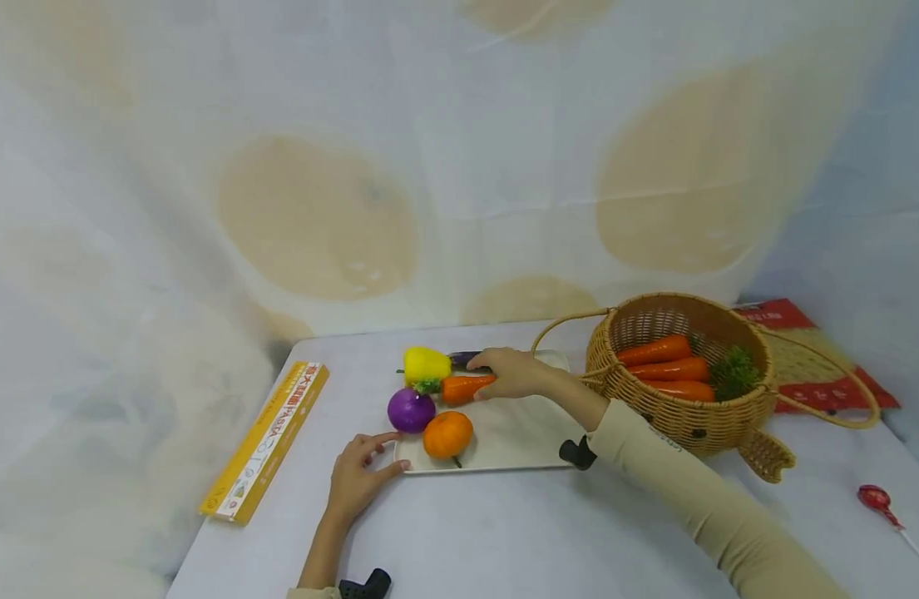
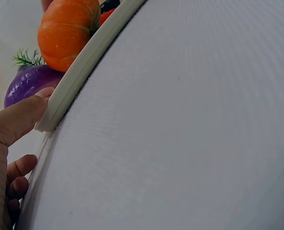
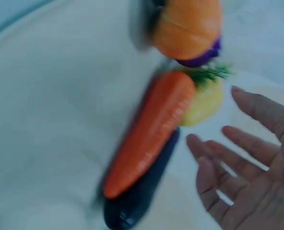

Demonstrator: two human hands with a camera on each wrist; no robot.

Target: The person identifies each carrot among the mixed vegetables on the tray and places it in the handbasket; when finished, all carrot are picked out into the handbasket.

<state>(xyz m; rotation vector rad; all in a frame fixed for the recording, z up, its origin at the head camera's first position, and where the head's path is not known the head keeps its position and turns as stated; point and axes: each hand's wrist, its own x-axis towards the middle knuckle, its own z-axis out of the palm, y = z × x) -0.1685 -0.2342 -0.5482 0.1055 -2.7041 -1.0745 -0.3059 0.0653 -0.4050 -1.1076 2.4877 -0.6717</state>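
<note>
A white tray holds a carrot, a yellow bell pepper, a dark eggplant, a purple round vegetable and a small orange pumpkin. My left hand grips the tray's near left corner; in the left wrist view its thumb lies on the rim. Above the carrot's right end is my right hand. The right wrist view, slightly blurred, shows that hand's fingers spread and apart from the carrot, which lies alongside the eggplant.
A wicker basket with several carrots stands right of the tray, its handles sticking out. Behind it lies a red package. A yellow pasta box lies at the left, a red lollipop at the right edge.
</note>
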